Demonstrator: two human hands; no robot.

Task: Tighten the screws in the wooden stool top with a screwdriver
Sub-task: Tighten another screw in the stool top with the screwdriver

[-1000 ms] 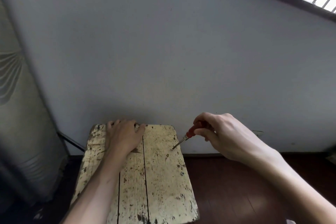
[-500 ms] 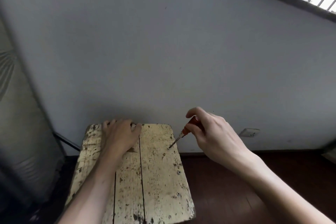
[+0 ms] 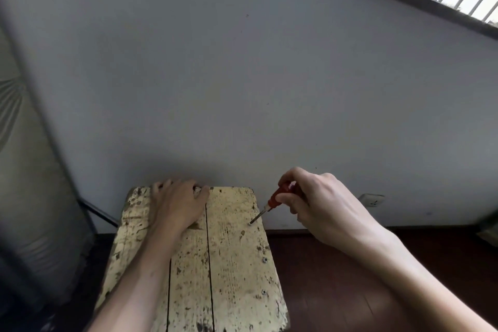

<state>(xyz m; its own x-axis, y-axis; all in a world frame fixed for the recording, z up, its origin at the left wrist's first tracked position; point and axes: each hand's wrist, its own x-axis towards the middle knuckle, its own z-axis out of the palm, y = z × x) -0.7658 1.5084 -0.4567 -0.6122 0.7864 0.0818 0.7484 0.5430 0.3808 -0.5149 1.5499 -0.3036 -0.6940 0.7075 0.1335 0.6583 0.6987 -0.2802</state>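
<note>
Head view: right hand (image 3: 323,207) pinches the small red-handled screwdriver with thin steel shaft (image 3: 279,194), thumb and fingertips curled round the handle. The shaft slants down-left, with its tip on or at a screw (image 3: 250,223) near the far right edge of the worn cream-painted wooden stool top (image 3: 231,264). Can't tell if the tip is actually seated in the slot, too small.

Left hand (image 3: 175,205) lies palm down on the far-left planks, fingers spread and reaching the far edge. It's holding nothing, just bracing.

Handling, my read:
- Driver is light and rigid. The slim handle gives little torque, so grip the red part and load axially along the shaft.
- At this tilt the tip will likely cam out; stand it more upright.
- Stool top is stiff old timber, rough and not slippery. It probably needs that bracing hand to stop it shifting.

Two more screw heads (image 3: 265,259) sit along the right edge, nearer the person and below the right wrist. The hand is well apart from them.
</note>
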